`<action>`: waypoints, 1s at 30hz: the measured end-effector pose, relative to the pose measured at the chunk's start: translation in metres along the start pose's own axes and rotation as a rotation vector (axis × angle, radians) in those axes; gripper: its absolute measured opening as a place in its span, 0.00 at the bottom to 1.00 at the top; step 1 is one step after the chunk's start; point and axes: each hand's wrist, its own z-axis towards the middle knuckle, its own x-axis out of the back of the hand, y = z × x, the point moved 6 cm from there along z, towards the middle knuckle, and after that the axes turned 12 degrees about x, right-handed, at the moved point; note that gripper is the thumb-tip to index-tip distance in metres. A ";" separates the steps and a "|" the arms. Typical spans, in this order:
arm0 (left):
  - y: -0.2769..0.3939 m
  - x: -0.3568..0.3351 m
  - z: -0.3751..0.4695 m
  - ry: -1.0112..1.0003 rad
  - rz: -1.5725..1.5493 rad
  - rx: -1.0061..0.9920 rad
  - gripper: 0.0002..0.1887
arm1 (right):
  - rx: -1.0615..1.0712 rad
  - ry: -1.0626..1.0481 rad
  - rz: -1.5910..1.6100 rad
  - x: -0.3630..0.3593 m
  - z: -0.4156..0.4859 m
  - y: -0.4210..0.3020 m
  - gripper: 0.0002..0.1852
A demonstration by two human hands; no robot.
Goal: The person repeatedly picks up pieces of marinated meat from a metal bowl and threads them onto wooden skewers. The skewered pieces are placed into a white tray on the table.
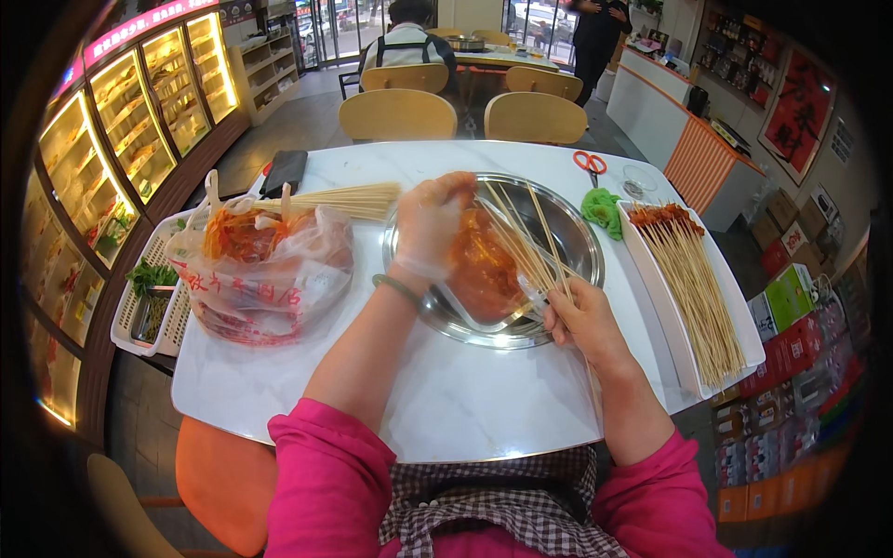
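Note:
My right hand [582, 317] grips several thin wooden skewers [520, 254], whose far ends fan out over marinated meat. My left hand [431, 227], in a clear plastic glove and blurred, is above the left side of this meat; whether its fingers pinch a piece cannot be made out. The orange-red marinated meat [481, 268] is in a clear plastic container [485, 326] over a round steel basin [582, 240] set at the table's middle. To the right, a long white tray [663, 335] holds many skewers with meat [666, 220] at their far ends.
On the left are a plastic bag [279, 279] of reddish food, a bundle of bare skewers [349, 199] and a white basket [129, 317] with greens. Red-handled scissors [590, 166] and a green cloth [602, 211] lie at the far right. Chairs [398, 115] stand beyond the table.

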 end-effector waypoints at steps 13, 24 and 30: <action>0.004 -0.002 -0.007 0.117 0.068 -0.147 0.09 | -0.015 -0.018 -0.017 -0.003 0.000 -0.002 0.07; -0.013 0.000 0.000 0.025 -0.258 0.127 0.10 | 0.012 -0.041 -0.020 -0.005 -0.002 -0.005 0.08; 0.010 0.002 -0.007 0.147 0.156 -0.129 0.10 | 0.022 -0.047 -0.015 -0.003 -0.001 0.000 0.07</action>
